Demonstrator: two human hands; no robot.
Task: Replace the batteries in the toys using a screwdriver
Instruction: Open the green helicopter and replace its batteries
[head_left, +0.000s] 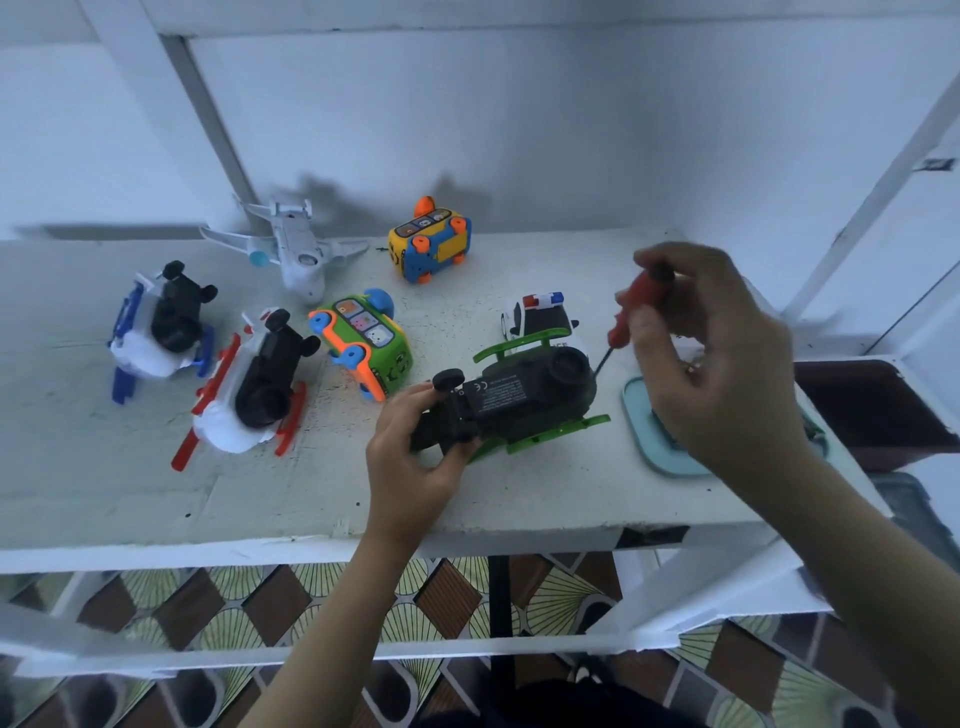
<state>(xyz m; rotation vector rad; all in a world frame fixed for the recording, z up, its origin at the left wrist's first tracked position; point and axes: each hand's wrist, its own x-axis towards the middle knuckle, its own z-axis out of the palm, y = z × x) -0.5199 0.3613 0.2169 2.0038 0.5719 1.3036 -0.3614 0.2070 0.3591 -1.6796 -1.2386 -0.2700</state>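
toys lie along the white table. far left, a blue-and-white helicopter rests belly up, with a red-and-white helicopter just beside it, also belly up. behind them sits a white airplane. a green bus lies tilted on its side near centre, and a yellow-and-blue bus stands well behind it.

left hand: forearm reaches up from below the table edge, with fingers and thumb curled round the wheel end of the green-and-black toy. this toy lies underside up at front centre, its dark base plate facing the camera. a police car stands just behind it.

right hand: raised above the table's right end, fingers pinching the red-handled screwdriver. the shaft slants down and left, its tip just beside the toy's round end; contact cannot be confirmed. a teal tray lies beneath this hand, contents hidden. a dark brown container sits past the table's right edge.
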